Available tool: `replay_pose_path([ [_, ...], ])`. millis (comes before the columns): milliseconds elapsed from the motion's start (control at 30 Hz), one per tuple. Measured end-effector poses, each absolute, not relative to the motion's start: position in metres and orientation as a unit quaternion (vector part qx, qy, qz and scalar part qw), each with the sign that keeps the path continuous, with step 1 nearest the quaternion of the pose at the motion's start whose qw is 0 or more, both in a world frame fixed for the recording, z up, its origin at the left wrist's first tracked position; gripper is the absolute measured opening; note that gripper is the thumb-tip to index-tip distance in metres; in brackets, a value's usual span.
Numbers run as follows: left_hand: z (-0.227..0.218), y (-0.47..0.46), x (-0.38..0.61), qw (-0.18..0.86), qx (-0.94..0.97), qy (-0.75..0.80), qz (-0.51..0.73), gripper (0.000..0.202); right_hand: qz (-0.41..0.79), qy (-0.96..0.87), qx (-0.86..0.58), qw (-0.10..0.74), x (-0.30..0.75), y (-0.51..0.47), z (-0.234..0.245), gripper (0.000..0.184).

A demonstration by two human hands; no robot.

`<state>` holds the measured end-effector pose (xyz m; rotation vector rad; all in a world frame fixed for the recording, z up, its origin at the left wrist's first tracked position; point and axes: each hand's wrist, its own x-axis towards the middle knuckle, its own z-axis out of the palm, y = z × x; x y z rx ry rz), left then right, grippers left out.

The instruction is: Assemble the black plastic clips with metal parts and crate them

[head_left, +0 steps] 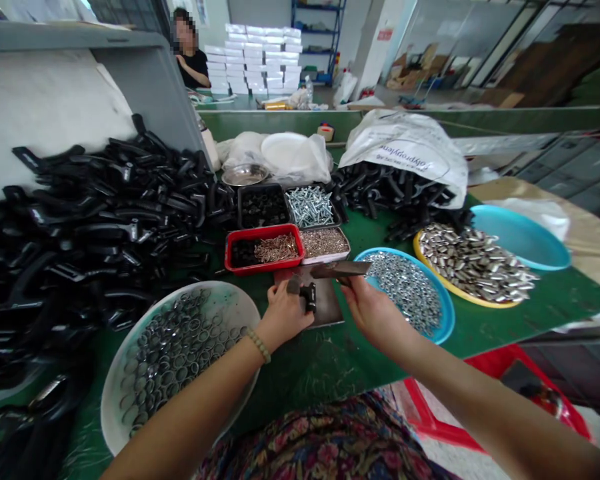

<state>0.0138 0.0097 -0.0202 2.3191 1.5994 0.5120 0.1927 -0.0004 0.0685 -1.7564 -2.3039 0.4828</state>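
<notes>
My left hand [283, 315] is closed around a small black plastic part [309, 296], held over a flat metal plate [325, 300] on the green table. My right hand [373, 310] grips a flat metal tool [341, 269] whose blade points left above the plate, close to the black part. A beaded bracelet sits on my left wrist.
A big heap of black handles [95, 220] fills the left. A white bowl of metal rings [175, 347] is near left. Small trays of screws [310, 205] and a red tray [263, 250] lie ahead. Blue bowl of nuts [410, 290], yellow plate of metal cylinders [473, 261], a person at the back [193, 63].
</notes>
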Motion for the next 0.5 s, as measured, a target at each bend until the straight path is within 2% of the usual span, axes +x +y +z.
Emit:
replay_pose_path([
  [133, -0.020, 0.007, 0.016, 0.101, 0.806, 0.558, 0.166, 0.054, 0.180, -0.786, -0.592, 0.016, 0.202, 0.003, 0.059, 0.032],
  [267, -0.017, 0.014, 0.017, 0.132, 0.828, 0.517, 0.172, 0.047, 0.093, -0.713, -0.695, 0.017, 0.245, 0.004, 0.037, 0.036],
  [333, -0.010, 0.021, 0.017, 0.214, 0.796, 0.523, 0.218, 0.040, 0.043, -0.665, -0.745, -0.010, 0.273, 0.005, 0.025, 0.037],
  [433, 0.010, 0.030, 0.013, 0.462, 0.624, 0.532, 0.338, 0.030, 0.020, -0.638, -0.769, -0.021, 0.320, 0.014, 0.015, 0.036],
  [500, 0.028, 0.033, 0.009, 0.599, 0.507, 0.495, 0.373, 0.035, 0.006, -0.614, -0.789, -0.015, 0.358, 0.025, 0.019, 0.036],
])
